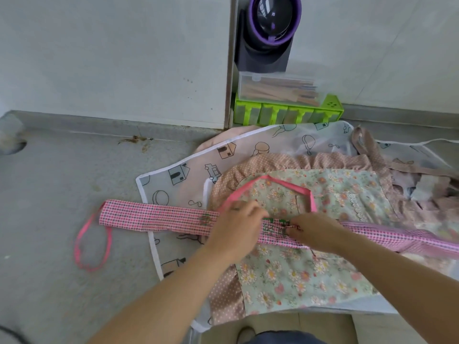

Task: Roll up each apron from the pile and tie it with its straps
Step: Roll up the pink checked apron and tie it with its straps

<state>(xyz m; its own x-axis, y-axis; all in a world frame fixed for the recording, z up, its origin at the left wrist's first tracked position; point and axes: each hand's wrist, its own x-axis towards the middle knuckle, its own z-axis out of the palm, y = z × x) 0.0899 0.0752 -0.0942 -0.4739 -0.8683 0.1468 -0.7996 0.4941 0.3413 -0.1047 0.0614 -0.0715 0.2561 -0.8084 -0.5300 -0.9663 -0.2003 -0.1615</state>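
Currently folded into a long narrow band: checked apron, laid on top of the floral apron and straight across it. Runs side to side in front of the body, poking well out past the floral apron's left edge onto the bare grey surface and trailing off past its right side. Held at mid-length, over the floral apron's middle, by two hands set close together. Gripped near the far edge by the left hand, curled down over the band; pinched just beside that by the right hand, with bent fingertips next to a green printed patch. No telling one hand nearer than the other, with both on the cloth. Just beyond the hands, flat on the floral apron, a pink neck loop; left of the floral apron, on the surface at the band's end, a pink tie strap lying in a loose ring. Probably ready for rolling along the length, which would call for a shift from mid-band to one end, most likely the free left end, closer to the left hand. Under the floral apron, a see-through printed apron; behind it, against the wall, a green rack.
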